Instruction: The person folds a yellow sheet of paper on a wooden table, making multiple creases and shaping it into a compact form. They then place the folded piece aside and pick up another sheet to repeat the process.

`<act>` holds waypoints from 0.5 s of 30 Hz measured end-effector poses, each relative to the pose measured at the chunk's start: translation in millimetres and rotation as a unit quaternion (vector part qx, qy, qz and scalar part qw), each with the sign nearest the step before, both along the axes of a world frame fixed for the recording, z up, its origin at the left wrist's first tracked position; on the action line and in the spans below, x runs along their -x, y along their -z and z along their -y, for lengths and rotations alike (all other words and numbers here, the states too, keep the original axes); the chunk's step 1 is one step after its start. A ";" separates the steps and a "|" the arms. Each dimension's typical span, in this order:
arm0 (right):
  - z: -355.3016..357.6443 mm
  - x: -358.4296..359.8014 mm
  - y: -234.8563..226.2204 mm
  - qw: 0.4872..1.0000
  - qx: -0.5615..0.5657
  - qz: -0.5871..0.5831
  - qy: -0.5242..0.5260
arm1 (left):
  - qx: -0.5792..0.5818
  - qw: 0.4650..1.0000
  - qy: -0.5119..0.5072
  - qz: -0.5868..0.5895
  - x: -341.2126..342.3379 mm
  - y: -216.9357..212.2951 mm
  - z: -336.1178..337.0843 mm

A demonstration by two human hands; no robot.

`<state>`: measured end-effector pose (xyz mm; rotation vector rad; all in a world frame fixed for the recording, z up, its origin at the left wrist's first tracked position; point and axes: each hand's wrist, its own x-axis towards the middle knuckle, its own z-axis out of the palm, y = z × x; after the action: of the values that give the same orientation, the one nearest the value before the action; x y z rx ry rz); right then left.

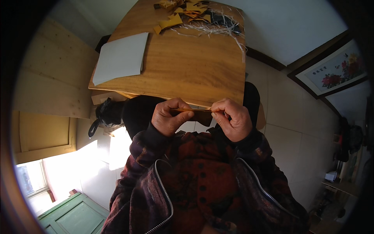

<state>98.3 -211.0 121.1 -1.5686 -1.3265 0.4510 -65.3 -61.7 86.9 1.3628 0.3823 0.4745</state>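
Observation:
Between my two hands, just off the near edge of the table, is a piece of folded brownish-gold paper (pixel 201 116). My left hand (pixel 171 116) pinches its left end between thumb and fingers. At the other end, my right hand (pixel 230 118) grips the upper edge with thumb and forefinger. The paper is seen almost edge-on, with a darker part hanging below the top edge. At the far side of the table lies a heap of folded yellow-gold paper pieces (pixel 170 23).
The wooden table (pixel 187 66) stands in front of me. A stack of white sheets (pixel 121 58) lies at its left edge. White shredded strands (pixel 210 29) spread beside the gold pieces. A framed flower picture (pixel 335 70) is at the right, a green cabinet door (pixel 76 216) at lower left.

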 end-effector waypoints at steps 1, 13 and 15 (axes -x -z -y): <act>-0.5 -1.3 -0.9 1.000 -0.004 0.010 -0.011 | -0.002 1.000 0.003 -0.006 0.6 -1.9 0.2; 0.5 -5.8 -3.8 0.991 0.037 0.119 -0.040 | -0.196 0.979 -0.008 -0.058 3.4 -20.7 1.7; -0.6 -6.2 -4.1 0.990 0.035 0.131 -0.049 | -0.224 0.973 -0.017 -0.057 3.3 -21.5 2.9</act>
<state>104.5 -210.4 125.2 -1.6680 -1.6079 0.3646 -68.5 -64.6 108.4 1.8306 0.4075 0.5320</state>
